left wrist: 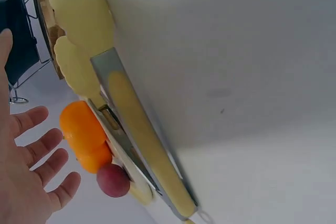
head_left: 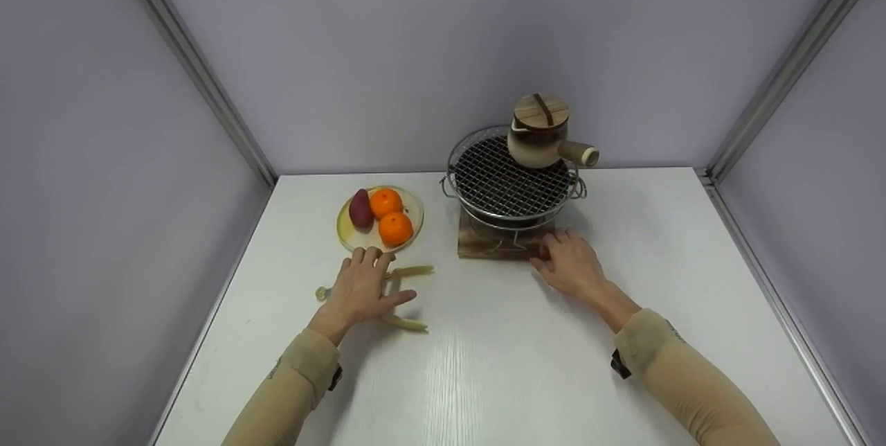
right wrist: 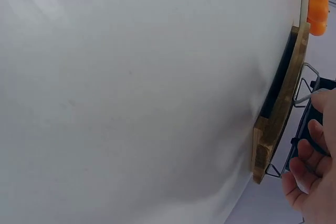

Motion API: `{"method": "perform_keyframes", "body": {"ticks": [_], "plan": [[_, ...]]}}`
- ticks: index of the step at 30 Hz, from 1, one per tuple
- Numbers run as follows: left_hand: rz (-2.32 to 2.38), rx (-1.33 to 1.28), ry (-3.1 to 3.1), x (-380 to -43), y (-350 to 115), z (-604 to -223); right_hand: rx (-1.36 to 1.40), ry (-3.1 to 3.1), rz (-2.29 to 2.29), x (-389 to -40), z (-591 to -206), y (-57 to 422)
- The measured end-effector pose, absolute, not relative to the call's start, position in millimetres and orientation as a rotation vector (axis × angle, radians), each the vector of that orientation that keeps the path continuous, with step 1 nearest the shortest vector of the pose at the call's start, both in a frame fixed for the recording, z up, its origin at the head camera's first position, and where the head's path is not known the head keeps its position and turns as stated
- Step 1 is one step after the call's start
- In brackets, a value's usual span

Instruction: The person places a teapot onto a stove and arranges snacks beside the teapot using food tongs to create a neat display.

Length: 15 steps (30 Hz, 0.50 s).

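Observation:
My left hand [head_left: 360, 290] hovers palm down over a pair of tongs [left wrist: 149, 140], its fingers spread and nothing in its grasp. The tongs have yellow scalloped tips and steel arms with yellow grips; they lie spread on the table, partly hidden by this hand in the head view. At the front right corner of a wooden base [head_left: 477, 242] is my right hand [head_left: 573, 266], fingers loosely bent. In the right wrist view its thumb overlaps a wire leg [right wrist: 302, 95] of the round grill [head_left: 509, 183] that stands on that base.
A lidded clay teapot [head_left: 533, 152] with a side handle sits at the grill's back right. Left of the grill, a plate [head_left: 342, 228] holds two oranges [head_left: 395, 229] and a dark red oval fruit [head_left: 360, 210]. Pale walls enclose the white table [head_left: 484, 377].

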<state>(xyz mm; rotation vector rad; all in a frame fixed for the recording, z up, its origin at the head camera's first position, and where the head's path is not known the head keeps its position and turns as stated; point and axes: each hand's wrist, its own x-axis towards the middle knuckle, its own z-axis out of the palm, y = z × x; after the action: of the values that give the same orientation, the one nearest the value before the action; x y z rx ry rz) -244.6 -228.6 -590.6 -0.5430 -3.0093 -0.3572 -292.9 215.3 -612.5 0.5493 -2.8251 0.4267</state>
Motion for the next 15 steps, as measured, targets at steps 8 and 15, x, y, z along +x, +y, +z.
{"method": "perform_keyframes", "body": {"ticks": [8, 15], "plan": [[-0.349, -0.545, -3.11, -243.5, -236.0, -596.0, 0.518, -2.88, 0.374, -294.3, -622.4, 209.8], [-0.289, -0.577, -3.175, -242.2, -241.3, -602.3, 0.537, -2.909, 0.331, -295.5, -634.8, 208.3]]}}
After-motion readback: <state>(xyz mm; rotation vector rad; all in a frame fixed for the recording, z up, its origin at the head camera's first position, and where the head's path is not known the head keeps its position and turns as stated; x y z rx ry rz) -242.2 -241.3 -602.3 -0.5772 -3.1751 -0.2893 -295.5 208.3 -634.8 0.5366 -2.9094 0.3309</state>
